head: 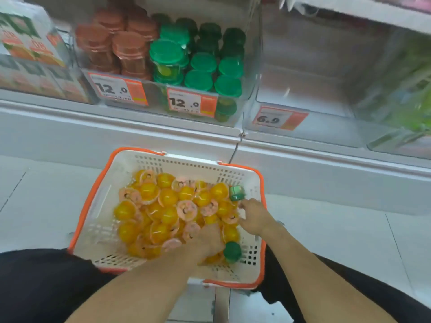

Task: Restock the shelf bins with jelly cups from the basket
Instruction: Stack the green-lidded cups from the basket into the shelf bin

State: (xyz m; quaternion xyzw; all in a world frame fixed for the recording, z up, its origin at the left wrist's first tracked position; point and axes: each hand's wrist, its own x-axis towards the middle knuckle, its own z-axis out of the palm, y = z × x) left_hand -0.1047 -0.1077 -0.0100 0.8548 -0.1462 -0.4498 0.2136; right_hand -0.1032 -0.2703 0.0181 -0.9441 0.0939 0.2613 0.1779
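A white basket with an orange rim [93,206] sits on the floor in front of me, piled with yellow jelly cups [163,201] with pink lids. Two green-lidded cups lie in it, one at the right wall [236,193] and one near the front [232,251]. My left hand [205,241] is pushed palm-down into the pile beside the nearer green cup, fingertips hidden among the cups. At the basket's right side my right hand [254,216] has thumb and finger apart, just below the farther green cup. Above, a clear shelf bin [303,89] tagged 6.9 stands empty.
Clear bins on the shelf hold stacked brown-lidded cups [116,47] and green-lidded cups [203,64], each tagged 12.0. Juice cartons [28,43] stand at the far left and green packets [408,101] at the far right. A white shelf ledge [140,127] runs above the tiled floor.
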